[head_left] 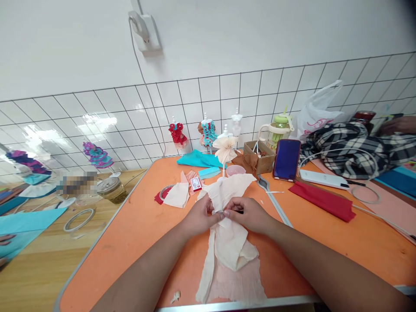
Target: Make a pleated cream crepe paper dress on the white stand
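Cream crepe paper (230,245) hangs down from both hands toward the table's front edge, and its upper part fans out above them. My left hand (202,216) pinches the gathered middle of the paper from the left. From the right, my right hand (248,213) closes on the same gathered spot, the fingertips of both hands nearly touching. A small dark item shows between my right fingers, too small to name. Just beyond the paper stands a small form topped with a cream pleated paper flower (225,149). Pale pink paper (240,281) lies under the hanging end.
On the orange table (130,242) are scissors (264,184), a pink bowl (235,170), a cardboard box (260,160), an upright phone (287,159), red paper (321,200) and blue paper (201,159). Dressed forms line the tiled wall. Another person's hand (6,245) rests far left.
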A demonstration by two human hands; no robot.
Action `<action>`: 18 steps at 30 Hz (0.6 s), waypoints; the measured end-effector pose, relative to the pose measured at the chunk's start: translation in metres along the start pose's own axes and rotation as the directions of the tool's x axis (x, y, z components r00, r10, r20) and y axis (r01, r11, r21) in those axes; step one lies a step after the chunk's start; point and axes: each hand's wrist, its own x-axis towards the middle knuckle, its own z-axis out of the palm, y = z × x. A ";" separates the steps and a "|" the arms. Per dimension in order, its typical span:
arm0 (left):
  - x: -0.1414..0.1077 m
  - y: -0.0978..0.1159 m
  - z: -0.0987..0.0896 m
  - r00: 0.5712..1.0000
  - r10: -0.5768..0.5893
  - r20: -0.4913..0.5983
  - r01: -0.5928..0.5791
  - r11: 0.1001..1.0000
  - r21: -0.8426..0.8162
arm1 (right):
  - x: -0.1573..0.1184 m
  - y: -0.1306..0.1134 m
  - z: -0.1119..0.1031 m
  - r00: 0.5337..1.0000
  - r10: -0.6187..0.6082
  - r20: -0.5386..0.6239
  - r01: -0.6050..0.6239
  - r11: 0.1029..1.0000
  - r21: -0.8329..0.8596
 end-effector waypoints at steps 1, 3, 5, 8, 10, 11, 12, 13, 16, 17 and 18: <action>0.000 0.002 0.000 1.000 -0.007 -0.010 0.007 1.000 0.022 | 0.000 0.000 0.001 1.000 -0.004 -0.002 0.004 1.000 0.000; -0.001 0.004 0.001 1.000 -0.014 -0.024 0.015 0.998 0.065 | 0.001 0.001 0.003 1.000 -0.012 -0.003 0.012 1.000 -0.001; -0.001 0.005 0.002 1.000 -0.007 -0.021 0.009 0.996 0.089 | 0.001 0.001 0.004 1.000 -0.021 -0.001 0.021 1.000 -0.002; -0.001 0.002 0.003 1.000 -0.006 -0.023 0.008 0.995 0.101 | 0.001 0.001 0.005 1.000 -0.026 0.002 0.026 1.000 0.000; 0.000 -0.002 0.003 0.999 -0.017 -0.036 0.020 0.996 0.085 | 0.001 0.001 0.005 1.000 -0.027 0.004 0.027 1.000 0.011; 0.000 -0.004 0.003 0.999 -0.020 -0.035 0.022 0.998 0.066 | 0.001 0.001 0.004 1.000 -0.027 0.006 0.027 0.999 0.019; 0.000 -0.006 0.004 0.999 -0.020 -0.024 0.021 0.999 0.040 | 0.000 0.000 0.004 1.000 -0.026 0.006 0.026 0.999 0.025; 0.001 -0.007 0.004 1.000 -0.019 -0.008 0.019 1.000 0.015 | 0.000 0.000 0.004 1.000 -0.025 0.005 0.025 0.999 0.029; 0.001 -0.008 0.003 1.000 -0.015 0.008 0.015 1.000 0.013 | 0.000 -0.002 0.004 1.000 -0.019 0.002 0.019 0.999 0.029; 0.001 -0.009 0.003 1.000 -0.019 -0.006 0.019 0.999 0.041 | 0.000 -0.002 0.004 1.000 -0.016 0.004 0.016 0.999 0.028; 0.001 -0.009 0.002 0.999 -0.024 -0.023 0.025 0.997 0.073 | 0.000 -0.003 0.004 1.000 -0.014 0.004 0.014 1.000 0.026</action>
